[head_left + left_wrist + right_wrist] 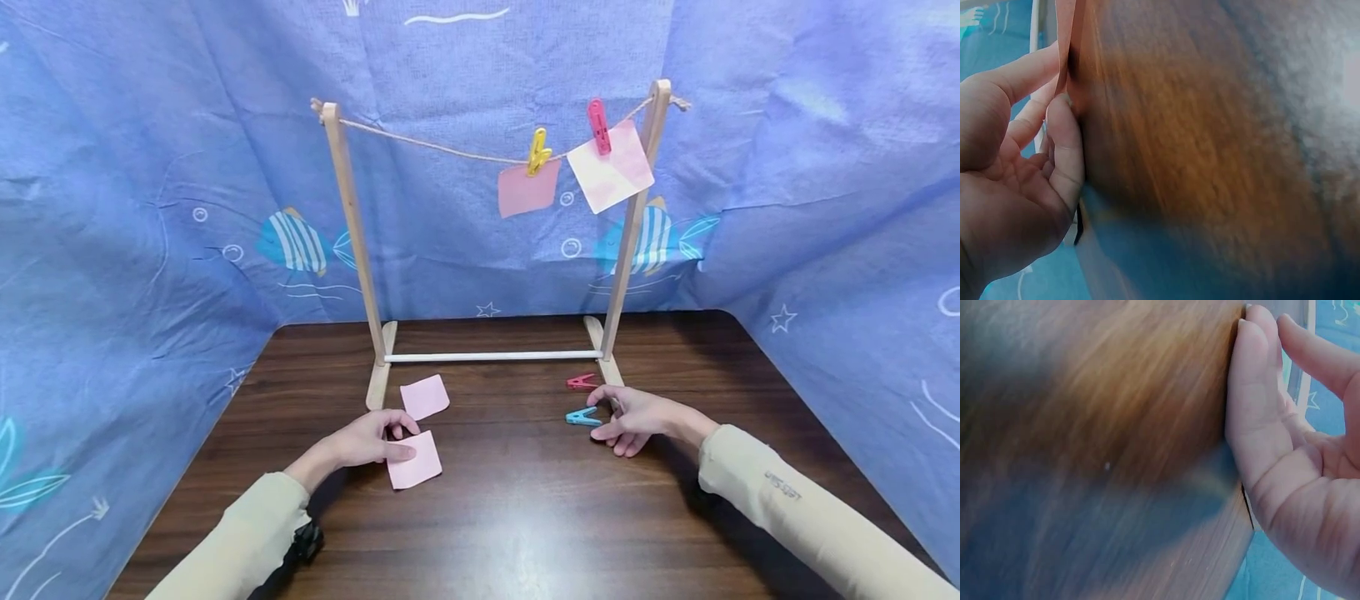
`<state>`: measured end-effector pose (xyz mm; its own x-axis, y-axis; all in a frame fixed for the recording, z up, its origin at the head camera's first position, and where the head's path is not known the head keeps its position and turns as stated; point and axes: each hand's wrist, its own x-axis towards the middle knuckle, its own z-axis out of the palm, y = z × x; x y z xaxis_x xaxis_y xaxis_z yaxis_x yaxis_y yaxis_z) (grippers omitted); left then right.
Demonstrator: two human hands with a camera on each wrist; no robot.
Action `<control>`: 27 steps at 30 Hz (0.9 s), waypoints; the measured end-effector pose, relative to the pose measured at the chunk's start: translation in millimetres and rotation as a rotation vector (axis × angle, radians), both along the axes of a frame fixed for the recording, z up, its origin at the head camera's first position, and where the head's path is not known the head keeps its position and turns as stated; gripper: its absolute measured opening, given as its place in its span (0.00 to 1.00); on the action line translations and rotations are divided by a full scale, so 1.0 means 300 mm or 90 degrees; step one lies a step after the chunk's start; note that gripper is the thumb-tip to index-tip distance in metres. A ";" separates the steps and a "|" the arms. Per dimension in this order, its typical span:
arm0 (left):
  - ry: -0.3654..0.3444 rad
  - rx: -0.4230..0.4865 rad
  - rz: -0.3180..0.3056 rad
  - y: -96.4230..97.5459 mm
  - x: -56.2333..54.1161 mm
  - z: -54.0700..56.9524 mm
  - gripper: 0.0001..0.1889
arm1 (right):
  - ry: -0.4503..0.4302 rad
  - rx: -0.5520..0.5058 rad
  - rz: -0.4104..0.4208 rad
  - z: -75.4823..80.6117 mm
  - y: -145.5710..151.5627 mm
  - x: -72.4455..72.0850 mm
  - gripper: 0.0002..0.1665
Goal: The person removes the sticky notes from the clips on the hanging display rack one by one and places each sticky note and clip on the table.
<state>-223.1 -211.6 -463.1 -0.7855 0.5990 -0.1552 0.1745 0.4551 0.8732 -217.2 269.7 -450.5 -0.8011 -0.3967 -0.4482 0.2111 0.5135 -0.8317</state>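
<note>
My left hand (pixel 363 437) pinches a pink square sheet (pixel 417 467) at its edge, thumb on top. In the left wrist view, the sheet's thin edge (pixel 1065 37) shows between thumb and fingers, close to the table. Whether it is paper or cloth I cannot tell. Just beyond it lies a second pink sheet (pixel 426 397). At the right, my right hand (pixel 637 417) rests low over the table, thumb and index finger spread around the handle end of a blue clothespin (pixel 574 417). No firm grip shows. A red clothespin (pixel 576 382) lies a little farther back.
A wooden stand with a left post (pixel 351 208) and right post (pixel 632 225) carries a sagging string (pixel 435 146). Yellow (pixel 537 153) and red (pixel 599 127) clothespins hold two sheets on its right half. A white bar (pixel 487 357) joins the feet on the brown table (pixel 510 517).
</note>
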 end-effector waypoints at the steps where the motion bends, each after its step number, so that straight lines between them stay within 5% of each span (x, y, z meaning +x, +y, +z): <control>1: -0.005 -0.002 0.002 -0.001 0.002 0.001 0.15 | 0.002 0.004 0.002 -0.001 -0.003 0.001 0.35; 10: -0.044 -0.008 0.016 -0.006 0.004 0.002 0.14 | 0.007 0.015 0.007 -0.009 -0.011 0.002 0.37; 17: -0.077 -0.040 0.027 -0.014 -0.017 0.040 0.17 | -0.014 0.026 0.013 0.031 -0.002 -0.010 0.37; 21: -0.099 -0.085 0.003 -0.012 -0.038 0.104 0.19 | -0.029 0.029 0.037 0.081 0.026 -0.021 0.36; 27: -0.115 -0.106 -0.017 0.018 -0.092 0.275 0.25 | 0.024 0.050 0.087 0.234 0.048 -0.076 0.37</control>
<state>-250.7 -206.1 -380.6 -0.7203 0.5734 -0.3903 0.0359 0.5927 0.8046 -239.8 284.2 -380.4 -0.7589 -0.4674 -0.4535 0.1051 0.5994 -0.7935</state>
